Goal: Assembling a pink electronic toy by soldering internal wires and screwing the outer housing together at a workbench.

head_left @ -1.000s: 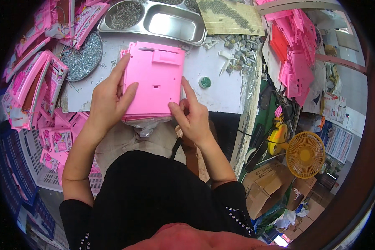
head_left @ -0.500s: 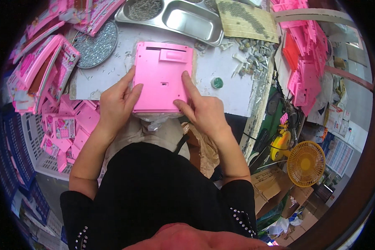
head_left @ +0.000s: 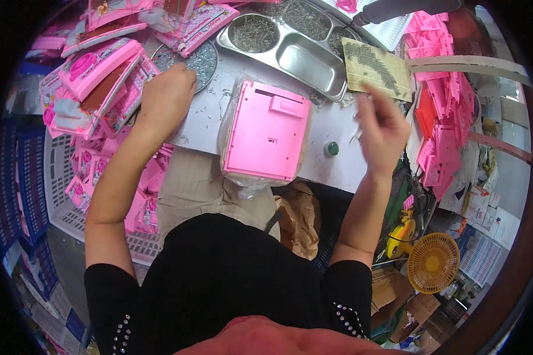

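Note:
A flat pink plastic housing (head_left: 266,133) lies on a plastic-wrapped pad (head_left: 250,182) at the table's near edge, with neither hand on it. To its left, my left hand (head_left: 169,97) reaches over a round dish of small metal screws (head_left: 202,70). Its fingers are curled together at the dish, and whatever they pinch is hidden. My right hand (head_left: 385,130) is raised to the right of the housing, near a yellowish card (head_left: 376,65) covered in small dark pieces. Motion smears its fingers, so its grip is unclear. A small green-topped round container (head_left: 331,149) stands between housing and right hand.
A steel compartment tray (head_left: 311,62) holding small metal parts sits at the back. A dark power tool (head_left: 405,9) hangs above it. Pink toy assemblies (head_left: 95,83) are piled left, above a crate (head_left: 65,177) of pink parts. More pink parts (head_left: 441,142) and a yellow fan (head_left: 433,263) are right.
Both hands have let go of the pink housing. My left hand has moved up-left to the screw dish; my right hand has moved right toward the card. The view has shifted slightly.

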A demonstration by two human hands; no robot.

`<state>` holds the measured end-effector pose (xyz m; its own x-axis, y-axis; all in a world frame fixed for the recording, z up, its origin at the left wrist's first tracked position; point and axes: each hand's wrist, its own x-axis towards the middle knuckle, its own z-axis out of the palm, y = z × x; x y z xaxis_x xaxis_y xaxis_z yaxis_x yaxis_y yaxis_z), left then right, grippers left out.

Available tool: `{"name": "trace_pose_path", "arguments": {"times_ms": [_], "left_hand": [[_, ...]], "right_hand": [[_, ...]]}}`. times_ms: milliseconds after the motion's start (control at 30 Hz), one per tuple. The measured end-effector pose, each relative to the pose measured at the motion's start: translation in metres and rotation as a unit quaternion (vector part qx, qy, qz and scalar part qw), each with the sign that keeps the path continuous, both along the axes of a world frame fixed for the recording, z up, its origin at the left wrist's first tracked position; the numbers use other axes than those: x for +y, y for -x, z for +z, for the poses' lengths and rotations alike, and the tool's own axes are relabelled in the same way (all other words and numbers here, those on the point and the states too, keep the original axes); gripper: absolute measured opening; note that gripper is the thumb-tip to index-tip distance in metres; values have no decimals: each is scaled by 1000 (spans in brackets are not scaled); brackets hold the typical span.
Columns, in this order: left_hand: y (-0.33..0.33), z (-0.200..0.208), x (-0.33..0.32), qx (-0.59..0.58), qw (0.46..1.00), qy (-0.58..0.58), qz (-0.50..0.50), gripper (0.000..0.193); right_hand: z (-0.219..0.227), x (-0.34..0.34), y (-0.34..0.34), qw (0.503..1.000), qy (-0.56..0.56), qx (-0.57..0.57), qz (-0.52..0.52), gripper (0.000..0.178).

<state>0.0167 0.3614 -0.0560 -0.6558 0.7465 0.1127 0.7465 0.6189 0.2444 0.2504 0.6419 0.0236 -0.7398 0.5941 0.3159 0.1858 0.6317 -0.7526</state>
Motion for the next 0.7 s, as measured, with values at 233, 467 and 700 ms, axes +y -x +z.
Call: {"name": "trace_pose_path", "arguments": {"times_ms": [233, 467, 700], "left_hand": [[8, -1, 10, -5, 1000, -6, -23, 12], [14, 1, 8, 3, 997, -72, -6, 20], [-10, 25, -19, -72, 974, -215, 14, 18]], "right_hand": [[41, 60, 107, 936, 220, 264, 83, 58], [11, -26, 100, 950, -150, 215, 171, 30], [-59, -97, 206, 837, -349, -221, 358, 16]]}}
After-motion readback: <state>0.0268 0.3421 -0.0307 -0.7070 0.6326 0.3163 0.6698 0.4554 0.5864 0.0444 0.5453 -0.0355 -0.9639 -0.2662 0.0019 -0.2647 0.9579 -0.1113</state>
